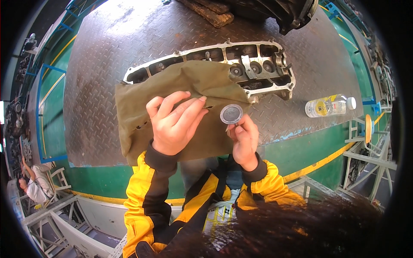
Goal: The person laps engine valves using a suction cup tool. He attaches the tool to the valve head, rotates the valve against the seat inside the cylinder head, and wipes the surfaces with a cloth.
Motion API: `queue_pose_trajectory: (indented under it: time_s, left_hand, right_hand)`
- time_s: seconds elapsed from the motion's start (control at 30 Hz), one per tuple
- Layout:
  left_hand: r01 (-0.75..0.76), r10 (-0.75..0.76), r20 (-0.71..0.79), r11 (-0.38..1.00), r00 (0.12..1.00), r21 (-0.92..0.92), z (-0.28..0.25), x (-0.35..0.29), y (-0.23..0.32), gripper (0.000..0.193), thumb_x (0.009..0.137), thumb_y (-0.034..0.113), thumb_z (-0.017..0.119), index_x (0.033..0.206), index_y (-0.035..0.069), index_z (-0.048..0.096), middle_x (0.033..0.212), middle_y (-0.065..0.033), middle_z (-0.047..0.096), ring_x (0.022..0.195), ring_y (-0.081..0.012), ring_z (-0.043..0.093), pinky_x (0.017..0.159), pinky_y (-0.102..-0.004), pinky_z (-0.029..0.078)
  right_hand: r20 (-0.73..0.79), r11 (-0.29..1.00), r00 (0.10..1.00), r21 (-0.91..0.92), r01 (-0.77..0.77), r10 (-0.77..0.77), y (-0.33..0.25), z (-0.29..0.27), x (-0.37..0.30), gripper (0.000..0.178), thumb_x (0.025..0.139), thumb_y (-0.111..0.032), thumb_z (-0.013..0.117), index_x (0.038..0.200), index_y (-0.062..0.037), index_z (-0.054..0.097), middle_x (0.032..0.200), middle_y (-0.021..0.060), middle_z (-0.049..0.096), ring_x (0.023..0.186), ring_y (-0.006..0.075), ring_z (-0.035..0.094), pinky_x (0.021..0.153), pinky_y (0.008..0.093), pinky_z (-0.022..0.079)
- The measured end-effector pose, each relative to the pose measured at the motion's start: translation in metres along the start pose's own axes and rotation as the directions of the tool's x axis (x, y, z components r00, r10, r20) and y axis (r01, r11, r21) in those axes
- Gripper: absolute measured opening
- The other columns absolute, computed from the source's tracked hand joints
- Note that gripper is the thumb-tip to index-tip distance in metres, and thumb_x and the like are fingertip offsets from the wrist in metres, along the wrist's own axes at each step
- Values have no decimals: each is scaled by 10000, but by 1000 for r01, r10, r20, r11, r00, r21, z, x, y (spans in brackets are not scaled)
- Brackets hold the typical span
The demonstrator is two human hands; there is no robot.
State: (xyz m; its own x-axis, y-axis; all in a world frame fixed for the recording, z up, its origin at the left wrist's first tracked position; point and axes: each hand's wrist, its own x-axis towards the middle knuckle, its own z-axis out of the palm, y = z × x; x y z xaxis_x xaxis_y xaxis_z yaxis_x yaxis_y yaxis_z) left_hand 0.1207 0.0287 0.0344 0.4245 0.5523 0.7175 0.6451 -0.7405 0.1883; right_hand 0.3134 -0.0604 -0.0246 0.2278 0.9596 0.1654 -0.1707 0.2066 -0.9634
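My right hand (246, 139) pinches an engine valve (232, 114) from below, its round grey head facing up with a paler rim. The stem is mostly hidden behind my fingers. To its left, my left hand (175, 124) is held over an olive-brown cloth (172, 77), fingers stretched out and nothing in them. A couple of small dark holes show in the cloth. Draped toward me, the cloth covers the near left part of a metal cylinder head (254, 69). Round valve spring seats show in the uncovered right part of the cylinder head.
Under everything lies a dark diamond-plate table top (94, 86). A clear bottle with a yellow label (329, 106) lies on its side at the right. Wooden blocks (211, 13) and a large black part (275, 13) sit at the far edge. A person (38, 182) is off to the left.
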Motion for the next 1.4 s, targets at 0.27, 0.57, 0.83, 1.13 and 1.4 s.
queue_pose_trajectory:
  time_s: [0.27,0.57,0.83,1.13,1.4]
  left_hand:
    - [-61,61,35,998,998,-15,0,2,-6,331,754,119,907,1057,129,776,974,21,779,1131,-197,718,951,-400,383]
    - [-69,72,76,997,994,-41,0,6,-8,331,768,98,873,1066,130,732,984,9,775,1123,-201,717,956,-414,395]
    - [-49,52,103,998,993,-36,-2,5,-6,330,774,122,874,1065,129,720,1013,3,761,1100,-205,709,956,-419,398]
    - [-24,29,129,999,991,-39,-3,6,-7,330,767,113,878,1054,123,714,1034,-14,755,1104,-201,704,950,-419,408]
    - [-22,27,99,999,995,-50,3,2,-8,345,740,92,865,1045,126,708,1034,-8,755,1102,-198,704,938,-418,410]
  right_hand:
    - [33,997,997,38,-68,67,2,14,-5,182,989,-109,503,989,27,624,731,25,596,610,72,476,569,267,374]
    - [78,999,996,-1,-53,53,7,24,-7,198,1055,-135,510,1059,29,621,714,25,592,611,82,494,571,277,390]
    - [162,986,986,-154,66,-41,6,30,-10,166,1055,-85,525,1119,26,630,833,103,686,656,183,619,633,327,491]
    - [148,974,983,-181,133,-107,3,35,-16,129,1031,-62,536,1081,17,626,789,116,668,619,250,609,610,368,486]
    - [120,982,988,-147,116,-99,8,32,-11,115,1035,-70,536,1043,8,621,730,106,643,599,254,608,597,347,474]
